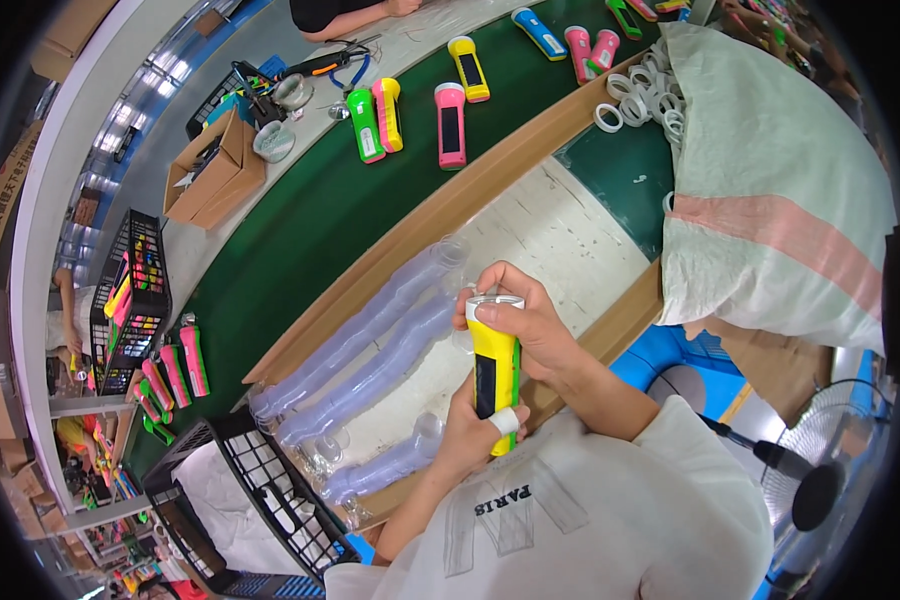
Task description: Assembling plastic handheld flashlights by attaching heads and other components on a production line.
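Held upright in front of my chest is a yellow and green flashlight (503, 360) with a dark panel on its side. My left hand (470, 430) wraps round its lower body, and a white band circles one finger. At the flashlight's head, my right hand (525, 315) grips the white ring (496, 300) and clear lens, thumb on the near rim and fingers behind. Just beyond my hands lie long nested stacks of clear plastic lenses (370, 330) in a cardboard-sided tray (535, 205).
Several coloured flashlights (450, 125) rest on the green conveyor belt (270, 230). White rings (635, 100) spill from a large woven sack (770, 200) at right. A black crate (240, 490) stands lower left, a cardboard box (215, 170) beyond the belt. Another person's arm (355, 15) shows at the top.
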Demonstrator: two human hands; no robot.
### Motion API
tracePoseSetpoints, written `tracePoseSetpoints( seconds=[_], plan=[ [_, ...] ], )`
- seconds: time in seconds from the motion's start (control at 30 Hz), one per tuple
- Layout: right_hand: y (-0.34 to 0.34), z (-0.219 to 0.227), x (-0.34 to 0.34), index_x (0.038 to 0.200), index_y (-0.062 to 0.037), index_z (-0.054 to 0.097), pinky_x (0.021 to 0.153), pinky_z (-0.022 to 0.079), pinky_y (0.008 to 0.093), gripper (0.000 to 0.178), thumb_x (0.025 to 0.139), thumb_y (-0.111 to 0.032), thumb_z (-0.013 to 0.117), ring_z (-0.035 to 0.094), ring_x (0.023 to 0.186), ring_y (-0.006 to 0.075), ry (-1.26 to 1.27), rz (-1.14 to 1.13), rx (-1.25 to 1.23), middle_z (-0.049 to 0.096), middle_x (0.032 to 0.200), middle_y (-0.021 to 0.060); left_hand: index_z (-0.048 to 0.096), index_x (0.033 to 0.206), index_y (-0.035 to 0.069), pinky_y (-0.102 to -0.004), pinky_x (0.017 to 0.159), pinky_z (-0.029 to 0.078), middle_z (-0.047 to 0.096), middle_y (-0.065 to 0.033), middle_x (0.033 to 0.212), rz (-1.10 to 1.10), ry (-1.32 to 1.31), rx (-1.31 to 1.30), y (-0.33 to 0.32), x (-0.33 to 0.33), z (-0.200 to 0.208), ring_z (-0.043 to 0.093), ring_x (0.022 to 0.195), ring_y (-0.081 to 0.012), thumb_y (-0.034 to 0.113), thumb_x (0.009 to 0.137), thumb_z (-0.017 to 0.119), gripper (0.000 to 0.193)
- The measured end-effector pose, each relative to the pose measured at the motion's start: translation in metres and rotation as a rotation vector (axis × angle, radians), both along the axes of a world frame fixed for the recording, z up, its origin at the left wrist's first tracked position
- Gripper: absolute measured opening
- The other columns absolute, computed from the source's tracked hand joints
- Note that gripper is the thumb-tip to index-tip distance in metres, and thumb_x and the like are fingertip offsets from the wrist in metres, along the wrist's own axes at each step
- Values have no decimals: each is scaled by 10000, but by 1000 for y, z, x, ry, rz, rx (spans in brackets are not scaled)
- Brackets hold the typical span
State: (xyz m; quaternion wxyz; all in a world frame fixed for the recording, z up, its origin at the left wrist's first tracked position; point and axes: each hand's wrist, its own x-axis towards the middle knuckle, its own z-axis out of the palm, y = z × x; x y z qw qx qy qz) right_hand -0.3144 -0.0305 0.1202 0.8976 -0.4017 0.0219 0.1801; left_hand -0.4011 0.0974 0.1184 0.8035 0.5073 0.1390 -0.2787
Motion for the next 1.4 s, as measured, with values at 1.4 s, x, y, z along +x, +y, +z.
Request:
tracePoseSetpoints(
  seconds=[1.4],
  plan=[
    [-25,-15,36,1078,-82,526,903,528,388,296,851,-202,672,644,993,272,-44,57,177,608,1017,131,442,1258,10,-320,489,477,579,-116,825,-123,141,-560,-4,42,-16,572,609,-196,184,829,722,541]
  ],
)
